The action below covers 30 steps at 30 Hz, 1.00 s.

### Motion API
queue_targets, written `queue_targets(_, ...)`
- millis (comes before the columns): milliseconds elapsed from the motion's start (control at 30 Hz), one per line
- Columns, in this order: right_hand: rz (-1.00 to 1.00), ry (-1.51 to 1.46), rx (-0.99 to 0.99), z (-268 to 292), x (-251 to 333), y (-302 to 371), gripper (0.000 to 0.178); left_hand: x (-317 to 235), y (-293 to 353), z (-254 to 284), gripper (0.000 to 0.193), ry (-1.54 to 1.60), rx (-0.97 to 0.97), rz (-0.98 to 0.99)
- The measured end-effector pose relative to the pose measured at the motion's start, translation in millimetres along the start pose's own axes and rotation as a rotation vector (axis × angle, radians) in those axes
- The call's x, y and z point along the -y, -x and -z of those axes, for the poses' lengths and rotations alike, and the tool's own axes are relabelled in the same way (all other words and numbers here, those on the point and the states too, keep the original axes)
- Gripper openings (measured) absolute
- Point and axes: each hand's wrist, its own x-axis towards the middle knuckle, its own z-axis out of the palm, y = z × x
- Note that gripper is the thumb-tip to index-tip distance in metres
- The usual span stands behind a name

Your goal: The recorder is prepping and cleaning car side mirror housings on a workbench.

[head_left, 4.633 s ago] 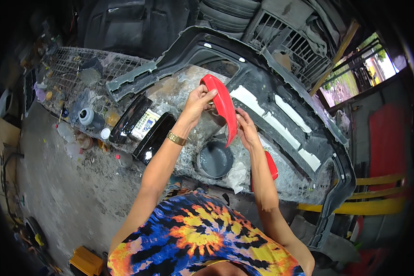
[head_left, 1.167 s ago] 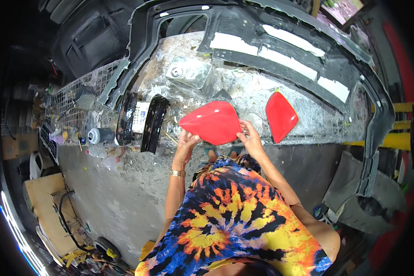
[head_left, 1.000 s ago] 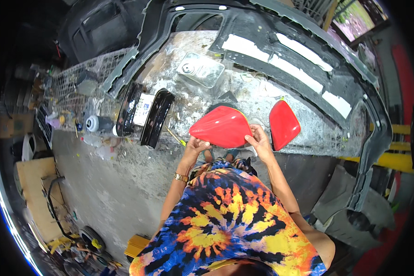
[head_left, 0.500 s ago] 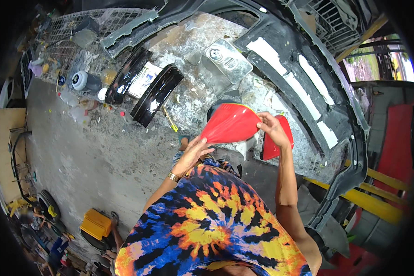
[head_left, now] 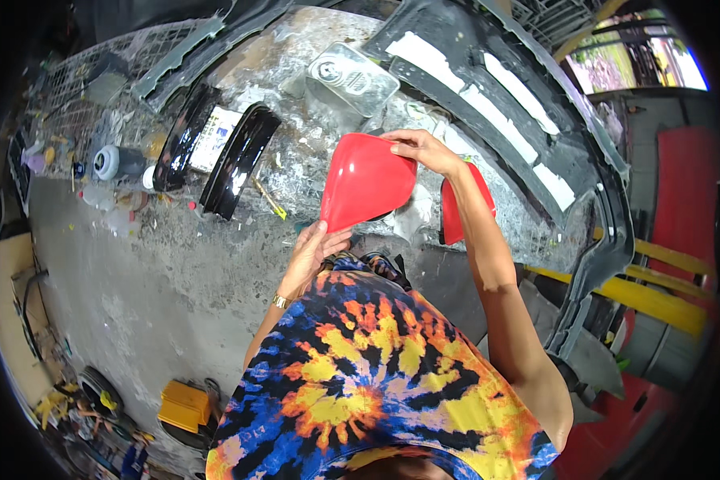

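Between my two hands is a glossy red curved panel (head_left: 368,178), shaped like a rounded teardrop, its smooth face turned up. My left hand (head_left: 318,246) grips the narrow lower end, thumb on top and fingers beneath. At the upper right edge, my right hand (head_left: 426,152) pinches the rim, thumb and fingers closed on it. A second red panel (head_left: 466,206) with a dark edge lies on the worktop, partly hidden behind my right forearm. The underside of the held panel is hidden from view.
A large dark bumper (head_left: 592,232) with white patches curves round the right. On the stained worktop (head_left: 296,76) lie a rectangular metal can (head_left: 352,78), two glossy black curved parts (head_left: 242,158) and a yellow-tipped brush (head_left: 272,200). Bottles (head_left: 116,162) stand leftward; a yellow block (head_left: 184,406) lies lower left.
The held red panel has turned so its wide end points farther up, and my right hand has swung upward and left with it. My view has shifted slightly. Both hands keep their hold.
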Motion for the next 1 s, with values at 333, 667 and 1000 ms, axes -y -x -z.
queue_targets(333, 0.082, 0.186, 0.053, -14, -4, -17, 0.034, -16, 27, -13, 0.049, 0.002, -0.166, 0.082)
queue_targets(667, 0.215, 0.109, 0.174, -33, 1, -30, 0.039, -15, 62, -22, 0.054, -0.059, -0.423, -0.020)
queue_targets(1000, 0.259, 0.293, 0.185, -42, -25, -52, 0.034, 8, 43, -14, 0.055, -0.052, -0.427, -0.021)
